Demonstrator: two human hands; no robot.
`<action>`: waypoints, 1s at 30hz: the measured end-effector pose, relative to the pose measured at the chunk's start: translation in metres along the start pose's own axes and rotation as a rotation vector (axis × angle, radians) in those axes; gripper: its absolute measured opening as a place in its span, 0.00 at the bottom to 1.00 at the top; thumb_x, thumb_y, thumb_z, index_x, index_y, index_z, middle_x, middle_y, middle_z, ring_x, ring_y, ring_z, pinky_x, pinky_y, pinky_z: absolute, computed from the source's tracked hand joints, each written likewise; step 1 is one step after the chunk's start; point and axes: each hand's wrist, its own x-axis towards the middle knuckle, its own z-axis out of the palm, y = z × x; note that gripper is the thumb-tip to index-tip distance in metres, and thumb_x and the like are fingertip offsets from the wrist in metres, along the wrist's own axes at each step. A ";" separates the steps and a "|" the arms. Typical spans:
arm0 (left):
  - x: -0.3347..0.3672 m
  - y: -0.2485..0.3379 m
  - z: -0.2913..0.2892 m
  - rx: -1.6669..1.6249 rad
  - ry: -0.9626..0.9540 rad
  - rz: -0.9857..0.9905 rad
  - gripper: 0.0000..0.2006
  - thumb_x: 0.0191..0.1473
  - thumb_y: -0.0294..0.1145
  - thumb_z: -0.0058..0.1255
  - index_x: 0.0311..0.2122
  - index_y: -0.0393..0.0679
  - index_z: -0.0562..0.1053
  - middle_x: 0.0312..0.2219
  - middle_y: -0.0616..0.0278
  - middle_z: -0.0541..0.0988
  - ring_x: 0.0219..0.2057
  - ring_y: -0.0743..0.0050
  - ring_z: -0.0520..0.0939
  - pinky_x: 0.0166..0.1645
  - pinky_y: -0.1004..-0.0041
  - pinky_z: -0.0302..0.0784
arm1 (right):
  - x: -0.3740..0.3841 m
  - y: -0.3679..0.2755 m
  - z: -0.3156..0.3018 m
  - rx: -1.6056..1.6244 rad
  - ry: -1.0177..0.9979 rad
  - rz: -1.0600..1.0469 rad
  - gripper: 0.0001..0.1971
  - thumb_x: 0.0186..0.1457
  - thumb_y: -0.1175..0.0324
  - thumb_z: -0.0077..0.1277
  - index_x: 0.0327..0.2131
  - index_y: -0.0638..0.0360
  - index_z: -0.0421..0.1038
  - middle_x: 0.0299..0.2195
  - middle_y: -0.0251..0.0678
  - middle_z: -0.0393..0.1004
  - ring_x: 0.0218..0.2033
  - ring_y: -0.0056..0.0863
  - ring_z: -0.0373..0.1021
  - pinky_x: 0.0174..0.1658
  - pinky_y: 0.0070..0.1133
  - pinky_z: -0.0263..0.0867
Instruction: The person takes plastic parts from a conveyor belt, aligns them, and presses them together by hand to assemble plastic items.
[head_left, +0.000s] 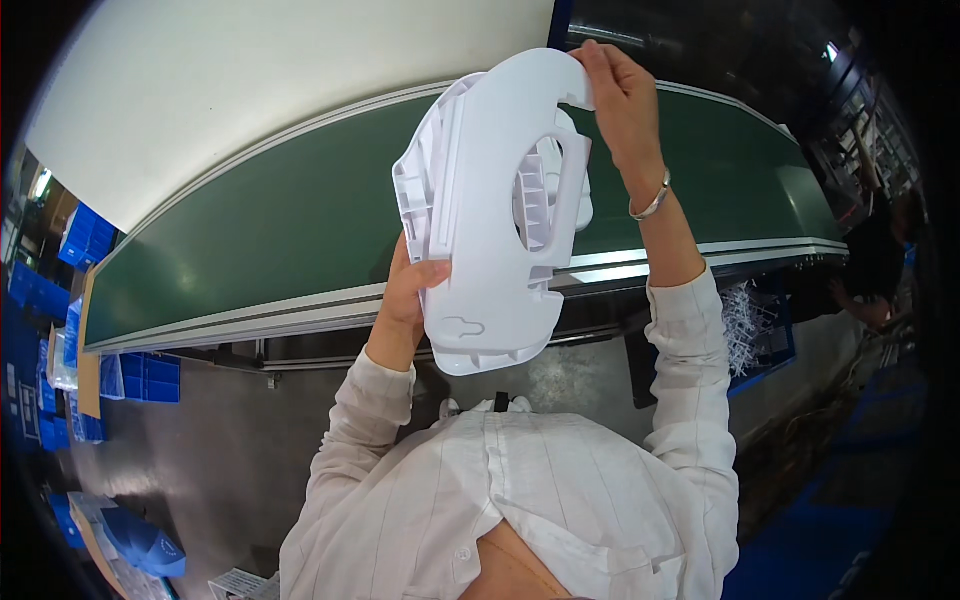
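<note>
Above the green conveyor belt (pixel 300 230) we hold the white plastic part (pixel 490 215); left hand (pixel 408 292) fingers (pixel 430 272) clamp its lower edge; right hand (pixel 625 95) fingers (pixel 590 62) pinch its top.

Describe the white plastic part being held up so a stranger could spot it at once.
Over the long green conveyor belt, the left hand and right hand hold up a white moulded plastic panel. Unlike the blue bins below, it is curved, ribbed along one edge, with an oval opening.

Bright overhead light, even on centre. Soft sheen on green conveyor belt (pixel 300 220); white moulded part (pixel 480 220) near overexposed. Strong fisheye bend on straight edges. Dark vignette at rim; right side dim, murky. Centre sharp.
</note>
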 end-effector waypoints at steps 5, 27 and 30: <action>0.006 0.008 0.009 0.000 0.011 0.023 0.34 0.39 0.24 0.47 0.57 0.34 0.58 0.45 0.52 0.73 0.44 0.63 0.77 0.49 0.68 0.72 | -0.011 0.013 -0.025 0.130 0.148 0.097 0.12 0.64 0.66 0.40 0.34 0.62 0.72 0.21 0.26 0.70 0.24 0.12 0.62 0.30 0.11 0.58; 0.043 0.016 0.076 0.231 -0.003 0.057 0.36 0.57 0.64 0.31 0.54 0.38 0.63 0.42 0.58 0.75 0.39 0.72 0.78 0.42 0.73 0.76 | -0.113 -0.037 -0.028 -0.080 -0.208 -0.177 0.35 0.40 0.63 0.62 0.55 0.59 0.63 0.37 0.35 0.69 0.40 0.27 0.62 0.47 0.25 0.58; 0.047 0.011 0.084 0.201 0.014 0.092 0.31 0.59 0.62 0.31 0.53 0.43 0.62 0.40 0.59 0.73 0.39 0.74 0.76 0.43 0.73 0.75 | -0.122 -0.036 -0.019 -0.146 -0.228 -0.183 0.35 0.41 0.60 0.60 0.55 0.58 0.64 0.37 0.33 0.69 0.42 0.28 0.61 0.54 0.28 0.49</action>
